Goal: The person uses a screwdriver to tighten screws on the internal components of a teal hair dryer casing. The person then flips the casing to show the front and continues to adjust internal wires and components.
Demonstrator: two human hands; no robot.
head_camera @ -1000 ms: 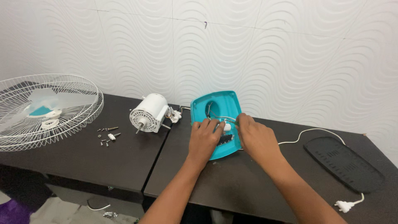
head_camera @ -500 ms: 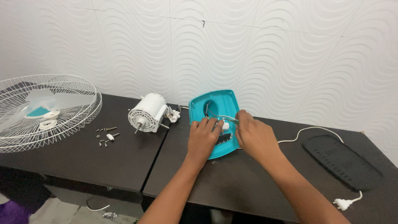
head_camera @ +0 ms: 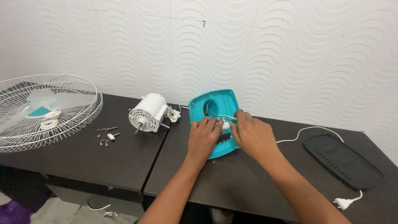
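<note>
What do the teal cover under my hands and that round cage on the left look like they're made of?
Teal cover: probably moulded plastic, with a smooth, even, slightly glossy surface and rounded edges. Round cage: likely metal wire coated white, judging by its thin, evenly spaced spokes and rings.

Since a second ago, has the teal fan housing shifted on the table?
No. The teal housing keeps the same spot just right of the table seam and the same gap to the white motor; the small shift in the frame is camera motion.

Teal housing, white motor
</note>
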